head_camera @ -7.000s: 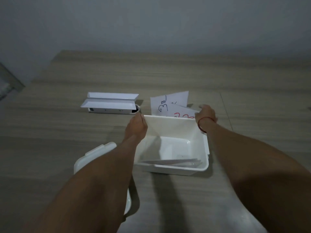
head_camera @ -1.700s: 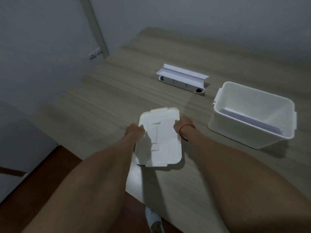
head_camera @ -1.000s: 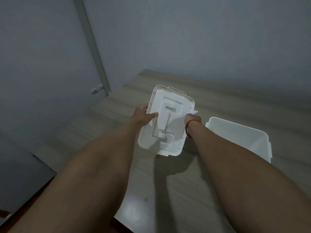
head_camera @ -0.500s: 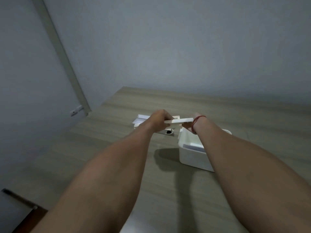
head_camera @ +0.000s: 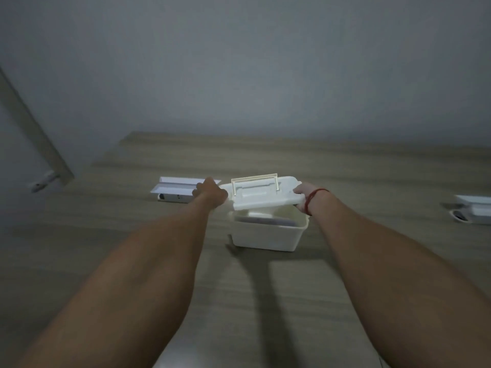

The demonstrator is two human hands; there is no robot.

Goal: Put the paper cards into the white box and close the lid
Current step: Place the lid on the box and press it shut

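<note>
From the head camera, both arms are stretched out over the wooden desk (head_camera: 111,235), and the lid (head_camera: 261,193) is up in the air between the two hands. The left hand (head_camera: 211,193) is curled tight around the lid's left end, fingers wrapped on the edge. The right hand (head_camera: 304,195), with a red band (head_camera: 314,196) at the wrist, is clamped on the lid's right end, thumb on top. The lid sits tilted, handle side up, just above the white box (head_camera: 267,235), not seated on the rim. The box stands open on the desk, and inside it a pale sheet, likely the paper cards (head_camera: 265,221), lies low against the wall, though it's blurred. Behind the left hand rests a long white tray-shaped object (head_camera: 176,189). Far right, at the frame edge, there's another white object (head_camera: 473,212), too blurred to name.
</note>
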